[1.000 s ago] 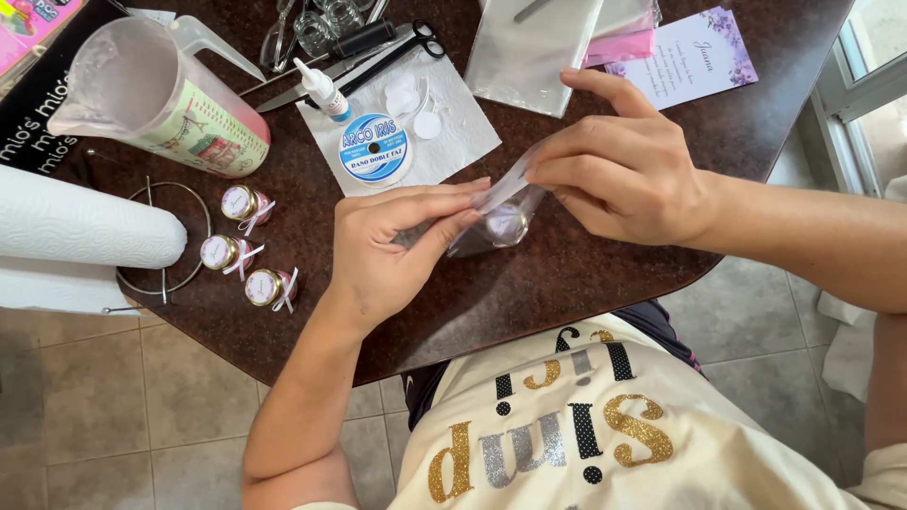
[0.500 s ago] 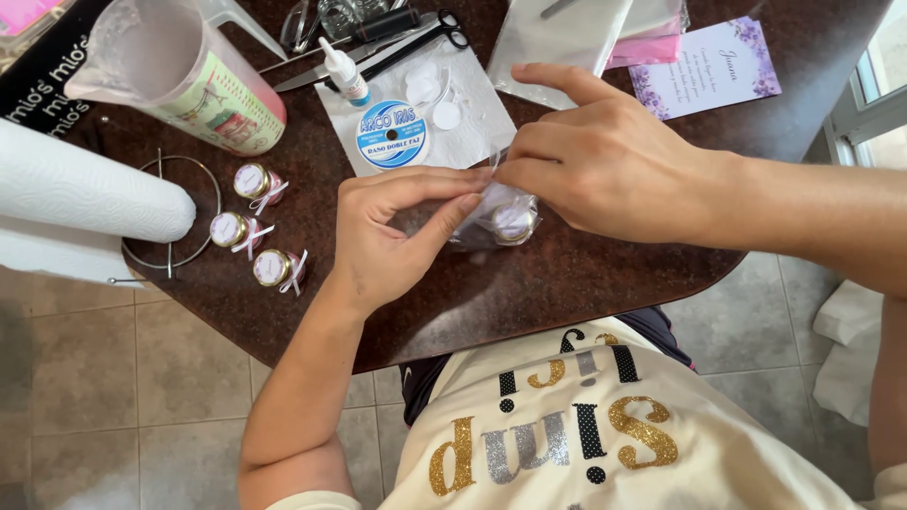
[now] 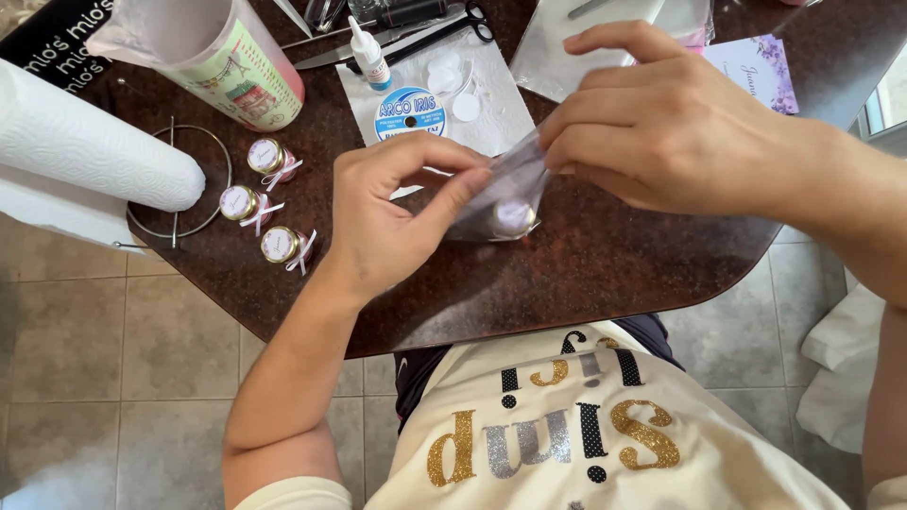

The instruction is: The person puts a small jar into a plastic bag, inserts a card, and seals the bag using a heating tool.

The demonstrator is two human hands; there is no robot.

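Observation:
A small clear plastic bag [image 3: 499,200] hangs just above the dark brown table [image 3: 586,274], with a little gold-lidded jar [image 3: 515,217] inside its bottom. My left hand [image 3: 397,212] pinches the bag's left upper edge between thumb and forefinger. My right hand [image 3: 675,127] grips the bag's top right corner, fingers curled over it. Both hands meet at the bag's mouth. Three more small jars [image 3: 251,203] with white labels and ribbon bows stand on the table to the left of my left hand.
A paper towel roll [image 3: 90,142] lies on a wire holder at the left edge. Behind stand a pink-printed plastic jug [image 3: 222,52], a glue bottle [image 3: 368,52], a blue thread spool [image 3: 409,111], scissors [image 3: 453,24], clear bags [image 3: 586,38] and a lilac card [image 3: 751,71].
Both hands and the bag have stayed together at the table's middle; my fingers have shifted along the bag's mouth, and my head has moved closer.

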